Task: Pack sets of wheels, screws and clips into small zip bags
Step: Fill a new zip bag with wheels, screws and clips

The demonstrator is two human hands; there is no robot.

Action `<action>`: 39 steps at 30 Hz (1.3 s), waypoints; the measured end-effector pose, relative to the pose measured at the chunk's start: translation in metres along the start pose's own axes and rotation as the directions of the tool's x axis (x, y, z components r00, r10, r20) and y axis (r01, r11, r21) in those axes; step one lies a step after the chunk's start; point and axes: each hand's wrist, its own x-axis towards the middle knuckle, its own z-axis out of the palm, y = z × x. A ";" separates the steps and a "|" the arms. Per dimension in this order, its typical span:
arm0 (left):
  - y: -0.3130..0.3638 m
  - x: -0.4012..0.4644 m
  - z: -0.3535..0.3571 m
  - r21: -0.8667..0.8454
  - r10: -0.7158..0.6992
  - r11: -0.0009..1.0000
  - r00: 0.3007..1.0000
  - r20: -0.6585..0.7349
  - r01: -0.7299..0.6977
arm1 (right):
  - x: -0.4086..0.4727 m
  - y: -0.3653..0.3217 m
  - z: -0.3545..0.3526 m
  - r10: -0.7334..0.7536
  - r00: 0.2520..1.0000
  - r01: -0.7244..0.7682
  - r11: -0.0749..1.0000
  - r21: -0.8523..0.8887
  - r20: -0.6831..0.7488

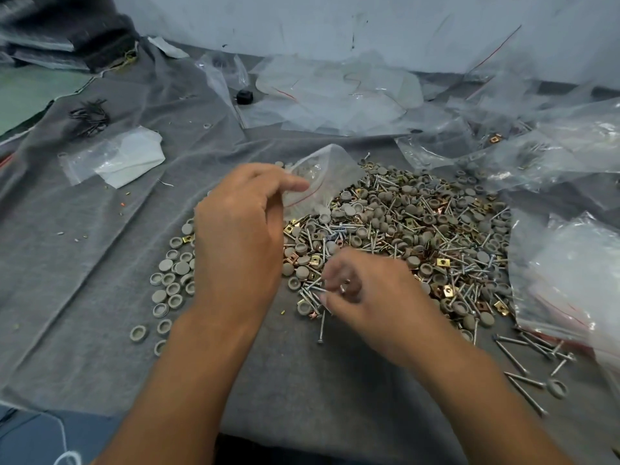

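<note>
A big heap (pixel 412 236) of grey round wheels, silver screws and brass clips lies on the grey cloth (pixel 84 229). My left hand (pixel 238 236) holds a small clear zip bag (pixel 322 179) with a red seal line above the heap's left edge, fingers curled on its mouth. Something pale sits inside the bag. My right hand (pixel 362 297) is at the heap's near edge, its fingers pinching silver screws (pixel 313 286). More grey wheels (pixel 174 280) lie scattered left of my left arm.
Filled and empty clear bags (pixel 570 263) pile up at the right and back. A flat zip bag with white paper (pixel 117 159) lies at the left, black wire clips (pixel 89 117) beyond it. Loose long screws (pixel 526 364) lie at the near right.
</note>
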 end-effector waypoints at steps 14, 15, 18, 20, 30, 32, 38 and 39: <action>-0.004 -0.004 0.008 0.069 -0.027 0.998 0.973 0.228 0.012 | -0.003 0.002 0.010 -0.001 0.997 0.011 0.989 -0.146 0.073; -0.004 -0.004 0.008 0.063 -0.035 0.998 0.974 0.226 0.022 | -0.002 0.004 0.008 -0.002 0.998 0.011 0.990 -0.140 0.059; -0.004 -0.004 0.008 0.082 -0.079 0.995 0.958 0.275 0.059 | -0.002 0.006 -0.004 -0.022 1.000 0.023 1.000 0.020 -0.018; -0.004 -0.004 0.010 0.099 -0.109 0.992 0.945 0.309 0.082 | -0.003 0.005 -0.015 -0.082 0.986 0.101 0.986 0.136 -0.144; -0.003 -0.010 0.017 0.080 -0.083 0.996 0.865 0.495 0.050 | 0.000 0.002 -0.029 -0.228 0.890 0.296 0.947 0.122 -0.394; -0.001 -0.011 0.017 0.044 -0.052 0.998 0.857 0.513 0.034 | 0.001 0.004 -0.026 -0.271 0.877 0.312 0.949 0.043 -0.396; 0.005 -0.011 0.018 0.008 -0.003 1.000 0.857 0.515 -0.001 | 0.002 0.011 -0.017 -0.311 0.870 0.288 0.950 -0.119 -0.382; 0.005 -0.011 0.017 0.003 0.002 1.000 0.860 0.510 -0.004 | 0.002 0.011 -0.016 -0.301 0.872 0.274 0.954 -0.125 -0.386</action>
